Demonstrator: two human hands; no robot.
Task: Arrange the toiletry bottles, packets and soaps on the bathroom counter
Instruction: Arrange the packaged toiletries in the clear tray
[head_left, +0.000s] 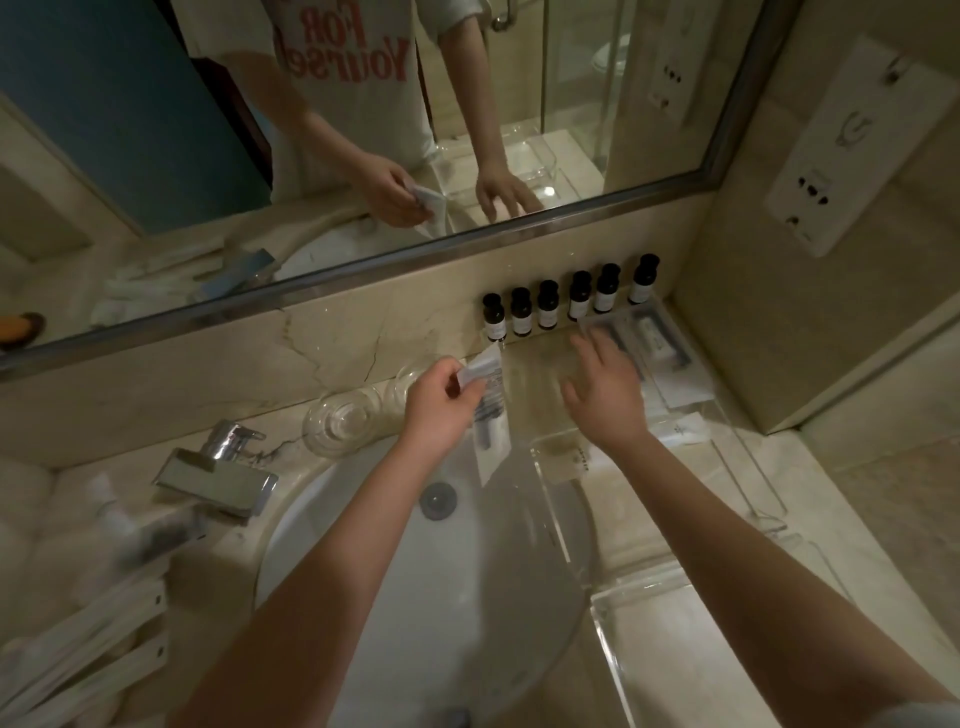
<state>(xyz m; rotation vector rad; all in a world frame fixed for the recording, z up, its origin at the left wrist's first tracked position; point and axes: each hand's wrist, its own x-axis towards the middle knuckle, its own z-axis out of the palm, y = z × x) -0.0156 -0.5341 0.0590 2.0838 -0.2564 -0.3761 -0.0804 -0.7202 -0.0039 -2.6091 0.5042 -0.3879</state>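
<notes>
My left hand (441, 402) pinches the top of a clear plastic packet (488, 431) that hangs down over the sink's far rim. To its right my right hand (605, 389) hovers with fingers spread, blurred, over a clear acrylic tray (727, 415) on the marble counter. Flat packets (649, 340) lie in the tray's far end under the fingertips. Several small dark bottles (548, 306) with white labels stand in a row against the backsplash below the mirror.
A white sink (415, 571) with a drain lies under my forearms. The chrome faucet (218, 473) sits at its left. Two glass dishes (343, 421) stand behind the sink. Long white packets (88, 649) and blurred items lie at the left. A second acrylic tray (623, 639) is near right.
</notes>
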